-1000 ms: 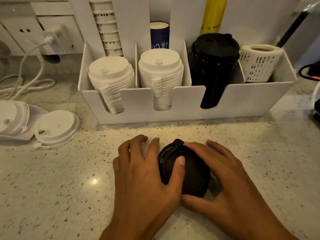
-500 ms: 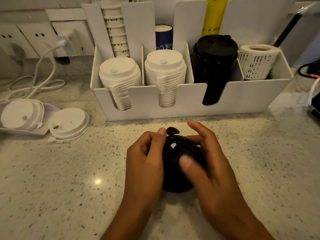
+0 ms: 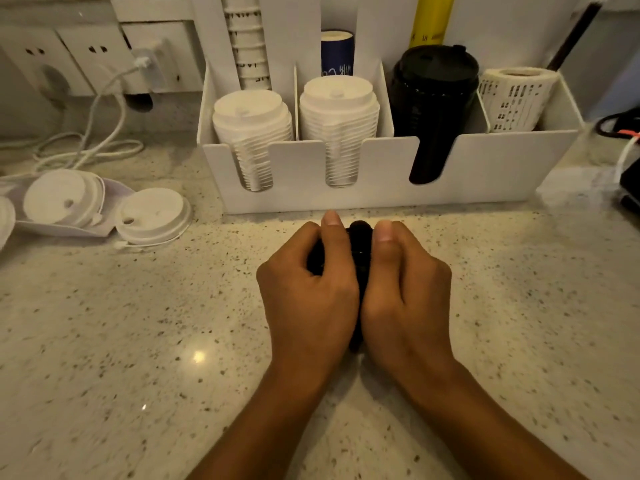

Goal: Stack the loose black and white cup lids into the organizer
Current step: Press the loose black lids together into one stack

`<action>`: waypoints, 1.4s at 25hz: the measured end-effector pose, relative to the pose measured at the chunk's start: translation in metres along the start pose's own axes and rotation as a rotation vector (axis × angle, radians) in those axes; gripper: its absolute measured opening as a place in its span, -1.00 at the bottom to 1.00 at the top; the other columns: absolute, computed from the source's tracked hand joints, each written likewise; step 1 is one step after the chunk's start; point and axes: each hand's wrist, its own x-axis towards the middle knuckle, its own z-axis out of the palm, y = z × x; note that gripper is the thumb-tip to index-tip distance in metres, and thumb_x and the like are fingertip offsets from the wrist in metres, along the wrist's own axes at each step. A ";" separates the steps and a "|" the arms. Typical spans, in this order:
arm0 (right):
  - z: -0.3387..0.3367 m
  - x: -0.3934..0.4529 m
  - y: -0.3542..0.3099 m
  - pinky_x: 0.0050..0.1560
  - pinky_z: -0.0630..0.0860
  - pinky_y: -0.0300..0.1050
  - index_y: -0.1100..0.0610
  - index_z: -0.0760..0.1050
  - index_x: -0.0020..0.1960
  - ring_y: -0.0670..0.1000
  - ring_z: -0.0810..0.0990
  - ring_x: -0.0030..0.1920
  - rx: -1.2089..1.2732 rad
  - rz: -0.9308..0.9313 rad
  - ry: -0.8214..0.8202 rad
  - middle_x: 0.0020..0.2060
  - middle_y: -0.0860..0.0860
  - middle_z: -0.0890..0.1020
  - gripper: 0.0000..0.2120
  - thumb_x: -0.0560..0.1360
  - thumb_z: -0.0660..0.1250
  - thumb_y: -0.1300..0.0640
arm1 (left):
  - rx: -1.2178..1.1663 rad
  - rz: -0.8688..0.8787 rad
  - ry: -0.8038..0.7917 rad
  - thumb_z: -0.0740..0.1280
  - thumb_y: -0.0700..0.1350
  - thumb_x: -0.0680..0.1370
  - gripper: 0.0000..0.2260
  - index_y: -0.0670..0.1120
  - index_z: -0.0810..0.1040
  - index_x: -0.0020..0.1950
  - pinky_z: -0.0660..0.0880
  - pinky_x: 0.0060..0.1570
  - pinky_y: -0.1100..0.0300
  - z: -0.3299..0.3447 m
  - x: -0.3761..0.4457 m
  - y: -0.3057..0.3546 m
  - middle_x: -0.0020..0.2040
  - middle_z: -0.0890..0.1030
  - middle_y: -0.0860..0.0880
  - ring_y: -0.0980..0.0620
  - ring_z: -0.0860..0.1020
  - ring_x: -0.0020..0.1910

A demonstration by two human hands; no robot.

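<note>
Black lid (image 3: 360, 237) sits squeezed between both hands just in front of the white organizer (image 3: 485, 174), over the speckled counter (image 3: 138, 341): left hand (image 3: 311, 292) and right hand (image 3: 405, 292) are side by side, backs up, fingers curled round it, thumbs laid along its top pointing away toward the organizer. Lid mostly hidden, so can't tell its tilt or which way it faces; only a rounded black bit shows between the thumb tips. Loose white lids (image 3: 152, 216) lie well apart at left; organizer's 3rd slot holds a black lid stack (image 3: 436, 95).
</note>
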 end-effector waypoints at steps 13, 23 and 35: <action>-0.012 0.011 0.003 -0.43 0.51 -0.35 -0.01 0.50 -0.30 -0.22 0.64 -0.32 0.110 0.199 0.218 -0.46 -0.07 0.62 -0.52 0.69 -0.01 -0.01 | -0.286 -0.122 -0.030 0.17 0.20 0.58 -0.55 -0.17 0.58 -0.15 0.58 -0.30 0.28 0.011 -0.012 0.002 -0.25 0.68 -0.05 0.09 0.67 -0.25; -0.007 0.005 -0.003 -0.25 0.54 -0.45 -0.11 0.54 0.00 -0.26 0.64 -0.13 0.276 0.401 0.189 -0.15 -0.18 0.65 -0.58 0.64 -0.05 -0.22 | -0.180 -0.250 0.007 -0.05 0.40 0.45 -0.37 -0.01 0.58 0.08 0.58 -0.25 0.39 0.014 -0.008 -0.004 -0.08 0.70 -0.01 0.17 0.68 -0.12; -0.002 -0.004 0.001 -0.22 0.65 -0.07 0.00 0.36 0.34 -0.08 0.65 -0.14 -0.312 -0.075 -0.027 -0.10 -0.14 0.62 -0.43 0.55 -0.04 -0.34 | -0.297 -0.662 0.126 -0.05 0.39 0.58 -0.37 -0.02 0.63 0.09 0.64 0.02 0.00 0.006 0.013 -0.005 -0.07 0.73 -0.06 -0.04 0.70 -0.07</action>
